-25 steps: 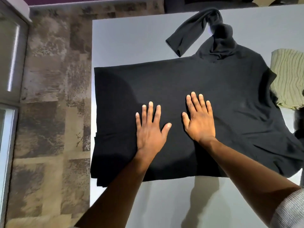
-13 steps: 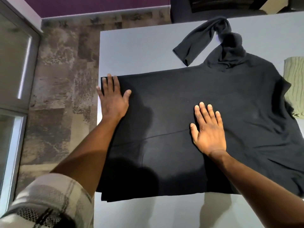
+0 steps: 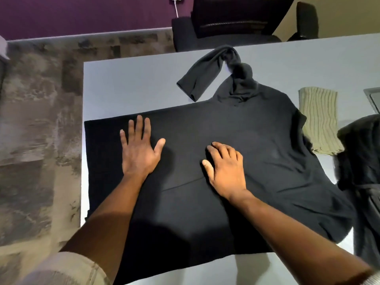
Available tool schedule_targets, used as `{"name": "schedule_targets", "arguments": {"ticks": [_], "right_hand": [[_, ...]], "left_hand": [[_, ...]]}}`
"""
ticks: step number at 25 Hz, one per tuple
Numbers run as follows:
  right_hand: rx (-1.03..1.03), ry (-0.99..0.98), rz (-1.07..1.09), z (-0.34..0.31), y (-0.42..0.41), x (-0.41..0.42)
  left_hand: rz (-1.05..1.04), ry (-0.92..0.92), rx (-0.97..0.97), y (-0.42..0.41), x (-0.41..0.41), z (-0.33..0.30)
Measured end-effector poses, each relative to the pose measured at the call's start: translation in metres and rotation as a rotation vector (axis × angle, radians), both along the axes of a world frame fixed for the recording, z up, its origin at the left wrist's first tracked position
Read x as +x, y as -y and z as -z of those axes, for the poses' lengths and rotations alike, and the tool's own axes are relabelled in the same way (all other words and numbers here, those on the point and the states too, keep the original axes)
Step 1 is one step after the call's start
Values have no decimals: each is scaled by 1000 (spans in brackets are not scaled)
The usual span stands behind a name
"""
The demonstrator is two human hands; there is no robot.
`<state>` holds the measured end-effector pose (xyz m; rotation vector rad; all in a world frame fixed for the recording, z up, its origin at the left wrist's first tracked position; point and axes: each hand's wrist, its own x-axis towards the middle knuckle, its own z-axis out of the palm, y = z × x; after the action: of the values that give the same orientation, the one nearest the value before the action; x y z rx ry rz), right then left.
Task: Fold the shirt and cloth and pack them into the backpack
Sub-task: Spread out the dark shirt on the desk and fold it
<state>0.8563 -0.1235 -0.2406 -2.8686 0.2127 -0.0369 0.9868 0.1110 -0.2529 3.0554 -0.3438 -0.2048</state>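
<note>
- The left hand (image 3: 139,153) lies flat, fingers spread, pressing the black shirt (image 3: 236,128); its grip is released.
- The right hand (image 3: 225,167) rests just beside it on the same cloth, fingers slightly bent, grasping nothing.
- The shirt is spread on the grey desk (image 3: 127,87) under both palms, one sleeve (image 3: 205,75) twisted beyond the fingertips.
- A ribbed green cloth (image 3: 318,120) lies right of the right hand, touching the shirt's edge.
- A dark backpack (image 3: 364,161) sits further right.

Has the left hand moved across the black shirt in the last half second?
Yes. The left hand was at the black shirt's far left corner by the table edge; now it lies flat further in, nearer the right hand.
</note>
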Motion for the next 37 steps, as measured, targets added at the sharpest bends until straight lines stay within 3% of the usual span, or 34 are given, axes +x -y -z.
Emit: {"name": "schedule_targets", "arguments": {"ticks": [7, 12, 15, 17, 20, 27, 37], "right_hand": [[-39, 38, 69, -9, 90, 108], [-18, -102, -276, -28, 110, 177], [39, -212, -424, -37, 123, 202], [-70, -229, -469, -43, 127, 210], [-238, -178, -543, -48, 128, 213], [-134, -70, -569, -77, 143, 177], [-234, 62, -466, -63, 155, 54]], "left_hand": [[-8, -9, -10, 0, 2, 1], [88, 59, -105, -30, 26, -15], [24, 129, -11, -72, 61, -31], [15, 106, 65, -93, 75, -37], [49, 76, 88, -101, 83, -44], [22, 45, -96, -110, 50, -72], [2, -14, -247, -119, -62, -78]]}}
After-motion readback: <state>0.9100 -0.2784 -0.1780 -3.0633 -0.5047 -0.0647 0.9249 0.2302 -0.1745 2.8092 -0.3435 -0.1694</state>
